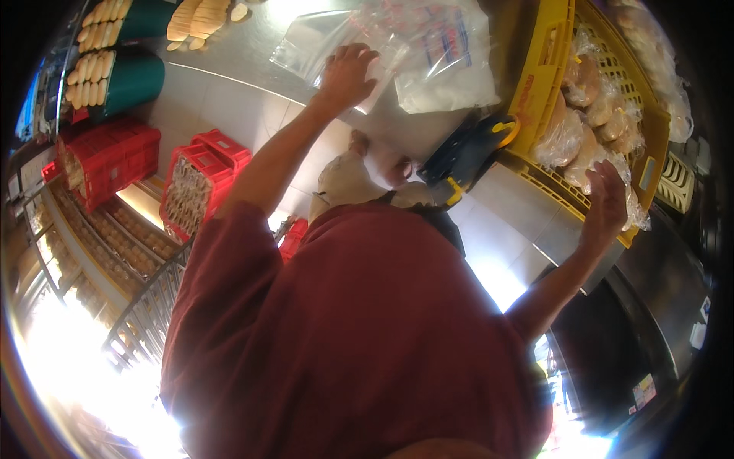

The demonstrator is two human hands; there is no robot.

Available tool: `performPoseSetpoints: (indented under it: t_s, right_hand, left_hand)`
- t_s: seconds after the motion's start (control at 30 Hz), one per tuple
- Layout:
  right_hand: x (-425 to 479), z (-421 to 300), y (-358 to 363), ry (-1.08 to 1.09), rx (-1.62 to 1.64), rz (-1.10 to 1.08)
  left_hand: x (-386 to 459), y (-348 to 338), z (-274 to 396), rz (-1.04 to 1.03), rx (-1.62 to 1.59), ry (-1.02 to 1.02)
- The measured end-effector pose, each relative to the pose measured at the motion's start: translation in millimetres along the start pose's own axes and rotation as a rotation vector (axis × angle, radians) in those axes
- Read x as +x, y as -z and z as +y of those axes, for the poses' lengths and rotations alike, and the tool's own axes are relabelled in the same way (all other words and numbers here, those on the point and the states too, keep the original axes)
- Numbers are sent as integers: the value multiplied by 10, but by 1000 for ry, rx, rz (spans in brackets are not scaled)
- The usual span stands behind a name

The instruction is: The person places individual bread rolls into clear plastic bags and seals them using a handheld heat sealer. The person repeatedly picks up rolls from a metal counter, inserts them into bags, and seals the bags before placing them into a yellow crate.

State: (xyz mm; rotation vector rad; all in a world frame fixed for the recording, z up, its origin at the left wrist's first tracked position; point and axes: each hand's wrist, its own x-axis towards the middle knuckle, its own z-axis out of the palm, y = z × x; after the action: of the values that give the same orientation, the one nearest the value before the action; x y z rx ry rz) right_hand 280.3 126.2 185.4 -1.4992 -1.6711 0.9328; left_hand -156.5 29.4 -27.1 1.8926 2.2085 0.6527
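Observation:
My left hand [347, 77] is over the edge of a pile of clear plastic bags [447, 63] on the metal worktable [246, 63]. Its fingers are slightly bent, the thumb stands apart, and no object shows in its grasp. Printing marks some of the bags. On the other side, my right hand [608, 201] is at the near side of a yellow plastic crate [530, 86]. Bread rolls in clear plastic bags [579, 143] fill much of this crate. The right fingers are loosely extended beside the bags; whether they touch one cannot be made out.
Sliced bread [198, 23] lies at the table's far left. Green containers [135, 80] hold long rolls. Red crates [189, 183] stand on the left near a rack with trays of round items [126, 241]. A dark blue object with yellow handles [464, 143] is beside the yellow crate.

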Motion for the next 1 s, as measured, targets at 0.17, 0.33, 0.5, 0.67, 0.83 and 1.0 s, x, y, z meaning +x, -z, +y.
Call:
performPoseSetpoints:
  t_s: [0.17, 0.33, 0.5, 0.67, 0.83, 1.0]
  right_hand:
    - [-273, -297, -411, -57, 32, -38]
    - [-535, -467, -920, -14, 55, -152]
    - [-856, -836, -1265, -3, -104, -193]
    - [-1311, -1014, -1191, -69, -289, -165]
    - [-1678, -750, -1034, -265, -28, -78]
    - [-1539, -684, -1318, -295, 417, -79]
  left_hand:
    - [-42, 308, -208, -243, 79, 40]
    - [41, 206, -282, -268, -102, -65]
    - [371, -171, 568, -89, -564, -216]
    - [723, -687, 810, -171, -482, -36]
    - [586, -148, 1125, -176, -774, 44]
    - [449, 562, 1356, -168, -1288, 48]
